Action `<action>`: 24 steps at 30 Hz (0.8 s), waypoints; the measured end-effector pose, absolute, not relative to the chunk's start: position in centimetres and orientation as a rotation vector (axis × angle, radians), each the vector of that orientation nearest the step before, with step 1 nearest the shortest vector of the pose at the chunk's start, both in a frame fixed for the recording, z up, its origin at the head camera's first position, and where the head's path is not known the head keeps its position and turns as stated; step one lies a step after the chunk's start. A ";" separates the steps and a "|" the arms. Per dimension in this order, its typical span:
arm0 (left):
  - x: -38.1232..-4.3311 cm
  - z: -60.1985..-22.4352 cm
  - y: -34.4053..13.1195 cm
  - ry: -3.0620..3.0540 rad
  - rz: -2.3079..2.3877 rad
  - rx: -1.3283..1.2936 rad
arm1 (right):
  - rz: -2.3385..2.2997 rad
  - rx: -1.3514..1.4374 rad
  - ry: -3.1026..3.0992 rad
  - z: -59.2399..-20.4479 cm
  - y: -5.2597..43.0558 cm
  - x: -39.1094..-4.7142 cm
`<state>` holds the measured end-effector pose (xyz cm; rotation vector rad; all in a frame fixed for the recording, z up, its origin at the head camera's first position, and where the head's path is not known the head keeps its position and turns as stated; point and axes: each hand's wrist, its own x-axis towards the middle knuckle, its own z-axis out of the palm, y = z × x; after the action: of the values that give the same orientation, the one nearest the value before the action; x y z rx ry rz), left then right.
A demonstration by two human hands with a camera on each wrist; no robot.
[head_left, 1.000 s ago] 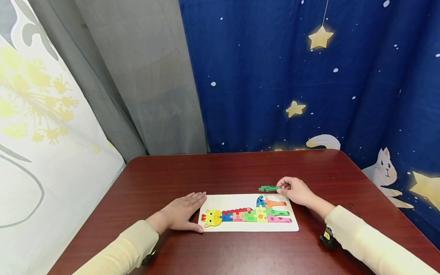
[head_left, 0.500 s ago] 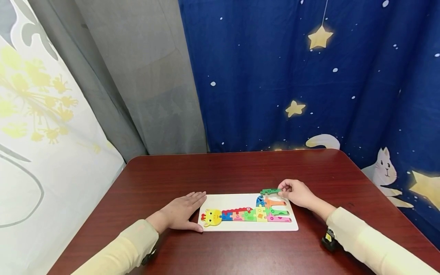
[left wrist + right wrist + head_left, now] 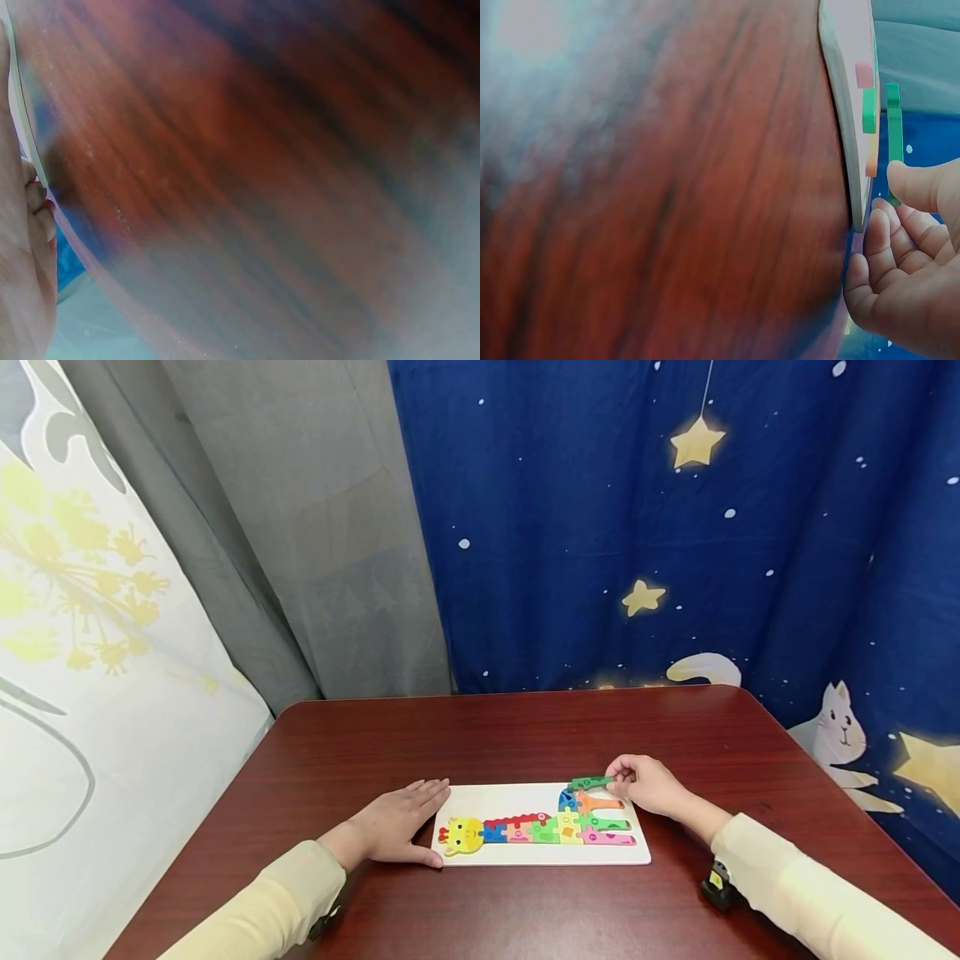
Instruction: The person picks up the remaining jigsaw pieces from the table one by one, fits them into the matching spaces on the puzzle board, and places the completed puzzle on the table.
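A white puzzle board [image 3: 495, 797] lies on the table with a giraffe of colored jigsaw pieces on it, the yellow head [image 3: 463, 835] to the left and the legs [image 3: 609, 838] to the right. My left hand [image 3: 390, 822] rests flat with straight fingers at the board's left edge. Between thumb and fingers my right hand [image 3: 645, 783] pinches one end of a dark green puzzle piece [image 3: 590, 783]. That piece overlaps the board's far right edge, just beyond the blue piece [image 3: 567, 799] and orange leg. In the right wrist view the green piece [image 3: 894, 124] stands above the board's surface.
The dark red wooden table [image 3: 450, 735] carries the board near its middle. Beyond its far edge hang a blue starry curtain [image 3: 555, 527] and a grey curtain [image 3: 322, 527]. A white patterned cloth [image 3: 112, 693] hangs at the left.
My right hand has moved the green piece from beyond the board's far edge toward me, so that it now overlaps the board. The left hand has stayed in place.
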<state>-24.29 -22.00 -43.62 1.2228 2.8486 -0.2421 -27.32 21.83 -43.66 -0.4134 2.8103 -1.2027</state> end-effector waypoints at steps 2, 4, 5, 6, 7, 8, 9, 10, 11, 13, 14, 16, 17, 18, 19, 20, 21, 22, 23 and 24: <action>-24.3 -43.6 -22.0 2.847 -0.239 1.218 | -1.204 -0.413 2.807 -43.7 21.8 -27.3; -24.3 -43.6 -22.0 2.846 -0.235 1.218 | -1.197 -0.410 2.805 -43.7 21.8 -27.3; -24.3 -43.6 -22.0 2.844 -0.233 1.217 | -1.194 -0.409 2.804 -43.7 21.8 -27.2; -24.3 -43.6 -22.0 2.843 -0.230 1.217 | -1.191 -0.408 2.803 -43.7 21.8 -27.2; -24.3 -43.5 -22.0 2.843 -0.229 1.217 | -1.187 -0.406 2.803 -43.7 21.8 -27.2; -24.2 -43.5 -22.0 2.844 -0.228 1.219 | -1.184 -0.404 2.803 -43.7 21.8 -27.2; -24.2 -43.5 -22.0 2.845 -0.229 1.221 | -1.184 -0.402 2.801 -43.6 21.7 -27.1; -24.2 -43.5 -22.0 2.846 -0.230 1.224 | -1.185 -0.405 2.800 -43.6 21.7 -27.1; -24.3 -43.5 -22.0 2.847 -0.232 1.226 | -1.183 -0.405 2.800 -43.6 21.7 -27.1; -24.3 -43.6 -22.0 2.849 -0.237 1.230 | -1.181 -0.406 2.798 -43.7 21.7 -27.2; -24.3 -43.6 -22.0 2.849 -0.237 1.230 | -1.180 -0.406 2.798 -43.7 21.7 -27.2; -24.3 -43.5 -21.9 2.849 -0.236 1.229 | -1.179 -0.409 2.798 -43.7 21.7 -27.2; -24.2 -43.5 -21.9 2.848 -0.234 1.227 | -1.179 -0.411 2.796 -43.7 21.7 -27.2; -24.2 -43.5 -22.0 2.848 -0.231 1.224 | -1.181 -0.413 2.795 -43.7 21.7 -27.2; -24.2 -43.5 -22.0 2.848 -0.228 1.223 | -1.182 -0.415 2.794 -43.6 21.7 -27.2; -24.2 -43.5 -22.0 2.848 -0.226 1.222 | -1.184 -0.418 2.792 -43.7 21.7 -27.2; -24.2 -43.5 -22.0 2.848 -0.226 1.222 | -1.184 -0.421 2.791 -43.7 21.7 -27.2; -24.2 -43.5 -22.0 2.849 -0.224 1.223 | -1.184 -0.422 2.790 -43.7 21.7 -27.2; -24.2 -43.5 -22.0 2.850 -0.225 1.225 | -1.186 -0.421 2.789 -43.8 21.7 -27.3; -24.2 -43.5 -22.0 2.850 -0.226 1.227 | -1.187 -0.421 2.790 -43.8 21.8 -27.3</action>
<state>-24.20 -21.96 -43.50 1.2270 2.8505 -0.2264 -27.30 21.75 -43.80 -0.4212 2.7901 -1.1865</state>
